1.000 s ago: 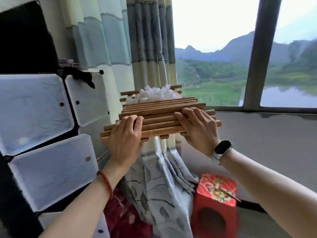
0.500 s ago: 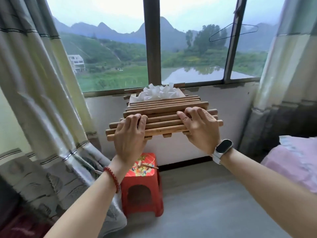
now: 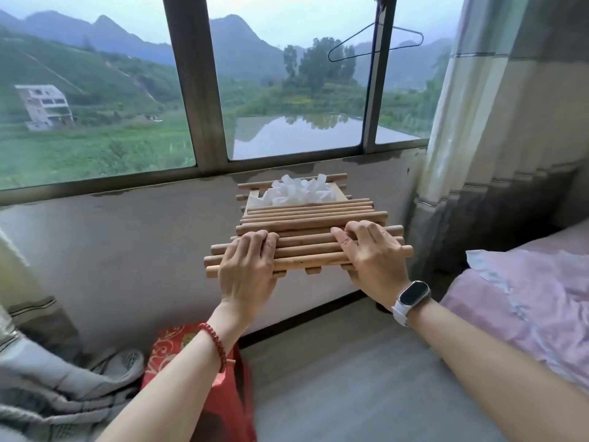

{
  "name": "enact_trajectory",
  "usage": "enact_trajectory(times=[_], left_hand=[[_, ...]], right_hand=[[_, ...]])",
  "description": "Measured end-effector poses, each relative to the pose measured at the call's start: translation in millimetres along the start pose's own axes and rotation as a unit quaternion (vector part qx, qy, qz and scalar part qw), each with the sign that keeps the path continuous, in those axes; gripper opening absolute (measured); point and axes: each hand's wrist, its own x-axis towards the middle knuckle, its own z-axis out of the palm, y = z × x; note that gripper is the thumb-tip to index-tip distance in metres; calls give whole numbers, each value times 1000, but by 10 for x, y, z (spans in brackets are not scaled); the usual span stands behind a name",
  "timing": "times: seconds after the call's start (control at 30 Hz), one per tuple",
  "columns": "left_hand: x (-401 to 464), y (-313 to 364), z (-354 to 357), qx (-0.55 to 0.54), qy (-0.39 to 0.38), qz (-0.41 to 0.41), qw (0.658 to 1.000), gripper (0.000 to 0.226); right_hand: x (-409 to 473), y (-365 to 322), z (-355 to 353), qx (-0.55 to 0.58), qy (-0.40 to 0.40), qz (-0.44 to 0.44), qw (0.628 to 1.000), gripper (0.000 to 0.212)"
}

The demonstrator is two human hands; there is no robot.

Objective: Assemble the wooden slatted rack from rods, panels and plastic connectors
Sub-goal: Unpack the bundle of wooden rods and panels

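Carrying the stack of slatted panels (image 3: 307, 247) in mid-air before the window sill (image 3: 127, 199), loose rods (image 3: 310, 218) on top, white plastic connectors (image 3: 301, 193) heaped at its far edge. Our left hand (image 3: 247, 272) and right hand (image 3: 371, 253) grip the near edge, fingers curled over the rods. We judge a tilt would roll rods or spill connectors onto the floor (image 3: 350, 378).

Two hands, the left hand (image 3: 247, 272) and the right hand (image 3: 373, 252), are showing along with one stack of wooden rods and slatted panels (image 3: 307, 229), one heap of white plastic connectors (image 3: 298, 192) too jumbled to count, one red stool (image 3: 204, 381), one wire hanger (image 3: 376, 43), one smartwatch (image 3: 411, 296) and one red bead bracelet (image 3: 216, 346).
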Motion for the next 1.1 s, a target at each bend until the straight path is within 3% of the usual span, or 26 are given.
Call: enact_trajectory(times=[0.3, 0.53, 0.87, 1.1], left_hand=[[324, 237, 1428, -14, -22, -15, 1000, 44], [-163, 562, 2822, 17, -56, -55, 997, 49], [-2186, 803, 5013, 17, -116, -67, 991, 55], [-4038, 924, 6482, 8, -175, -73, 982, 61]], right_hand=[[-72, 861, 1346, 20, -4, -12, 1000, 56], [-707, 1308, 2748, 67, -12, -42, 997, 49], [-2732, 863, 5092, 133, -66, -23, 989, 67], [-4489, 165, 6706, 153, -97, -9, 983, 65]])
